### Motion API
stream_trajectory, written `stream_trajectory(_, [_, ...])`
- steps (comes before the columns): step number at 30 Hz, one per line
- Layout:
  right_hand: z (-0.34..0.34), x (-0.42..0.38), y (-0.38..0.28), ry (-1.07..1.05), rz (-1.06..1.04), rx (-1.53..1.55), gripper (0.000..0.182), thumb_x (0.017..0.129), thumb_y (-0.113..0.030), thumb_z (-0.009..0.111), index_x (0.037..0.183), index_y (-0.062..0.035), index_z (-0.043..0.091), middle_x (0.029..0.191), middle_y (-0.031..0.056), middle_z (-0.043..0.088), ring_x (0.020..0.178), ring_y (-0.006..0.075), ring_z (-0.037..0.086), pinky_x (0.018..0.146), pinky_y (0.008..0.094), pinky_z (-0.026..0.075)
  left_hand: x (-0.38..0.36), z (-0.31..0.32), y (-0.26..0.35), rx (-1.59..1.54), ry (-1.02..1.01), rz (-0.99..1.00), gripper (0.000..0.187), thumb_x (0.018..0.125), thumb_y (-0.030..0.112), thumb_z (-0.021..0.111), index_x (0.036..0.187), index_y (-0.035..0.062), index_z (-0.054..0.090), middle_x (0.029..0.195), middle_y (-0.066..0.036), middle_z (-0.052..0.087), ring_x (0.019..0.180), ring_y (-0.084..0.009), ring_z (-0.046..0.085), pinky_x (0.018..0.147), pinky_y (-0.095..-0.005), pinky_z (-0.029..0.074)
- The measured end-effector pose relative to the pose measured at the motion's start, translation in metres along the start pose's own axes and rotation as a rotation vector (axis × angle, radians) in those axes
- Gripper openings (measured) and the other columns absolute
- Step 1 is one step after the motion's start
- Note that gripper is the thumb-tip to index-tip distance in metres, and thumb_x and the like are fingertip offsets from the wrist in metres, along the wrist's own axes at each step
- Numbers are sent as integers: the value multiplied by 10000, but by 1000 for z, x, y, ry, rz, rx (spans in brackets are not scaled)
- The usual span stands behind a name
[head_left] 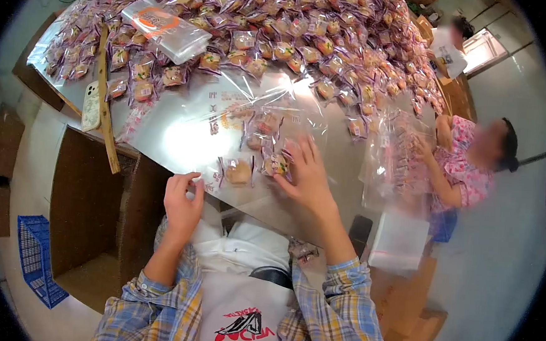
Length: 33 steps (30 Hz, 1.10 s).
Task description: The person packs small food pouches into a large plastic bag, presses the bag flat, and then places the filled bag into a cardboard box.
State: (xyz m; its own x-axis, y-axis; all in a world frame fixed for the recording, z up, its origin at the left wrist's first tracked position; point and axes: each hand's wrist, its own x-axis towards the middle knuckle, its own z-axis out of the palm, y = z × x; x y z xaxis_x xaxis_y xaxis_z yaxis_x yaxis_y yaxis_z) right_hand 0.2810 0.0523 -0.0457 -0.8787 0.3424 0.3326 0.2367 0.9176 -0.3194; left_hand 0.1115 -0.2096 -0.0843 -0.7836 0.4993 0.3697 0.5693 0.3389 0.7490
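A clear printed plastic bag (226,114) lies on the metal table in front of me, with several individually wrapped small cakes in or under its film. My left hand (182,204) is at the bag's near left edge, fingers curled and thumb and forefinger pinched on the film. Spread out, my right hand (307,176) rests at the right side of the cakes. Its thumb is right at a wrapped cake (276,165) with green and red bits on top. Another wrapped cake (237,173), plain and pale, sits between my hands.
A large heap of wrapped cakes (282,21) covers the table's far side, with a stack of printed bags (166,29) on it. A wooden strip (104,97) and a phone (92,106) are at left, above a cardboard box (89,215). A co-worker (467,163) handles bags at right.
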Motion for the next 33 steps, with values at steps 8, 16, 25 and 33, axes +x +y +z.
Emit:
stream_trajectory(8, [0, -21, 12, 126, 201, 27, 702, 884, -319, 764, 1464, -15, 509, 1584, 292, 371, 1497, 475, 307, 1212, 528, 311, -24, 20, 37, -133, -298, 257, 217, 831, 46, 773, 1035, 31, 702, 962, -123, 672, 910, -294, 652, 827, -400, 512])
stream_trajectory(16, [3, -83, 44, 505, 492, -48, 597, 891, -220, 753, 1421, -28, 553, 1489, 248, 479, 1392, 435, 429, 1165, 540, 338, -23, -1, 1, 187, -467, 408, 376, 812, 157, 812, 1158, 50, 711, 1361, -138, 624, 1278, -333, 567, 1065, -479, 440])
stream_trajectory(25, [33, -110, 52, 341, 692, 26, 209, 948, -213, 710, 968, -9, 670, 943, 132, 654, 807, 280, 660, 740, 383, 530, -30, -4, -25, 54, -193, 160, 277, 869, 142, 779, 1117, 46, 704, 1140, -88, 677, 1060, -256, 625, 905, -414, 494])
stream_trajectory(33, [5, -92, 7, 619, 1084, 1178, 127, 1048, -215, 649, 1105, -108, 612, 769, -48, 589, 599, 10, 467, 490, 196, 341, -48, 14, -20, -708, -576, -760, 318, 1044, 288, 620, 997, -4, 734, 969, -61, 760, 850, -105, 671, 752, -269, 528])
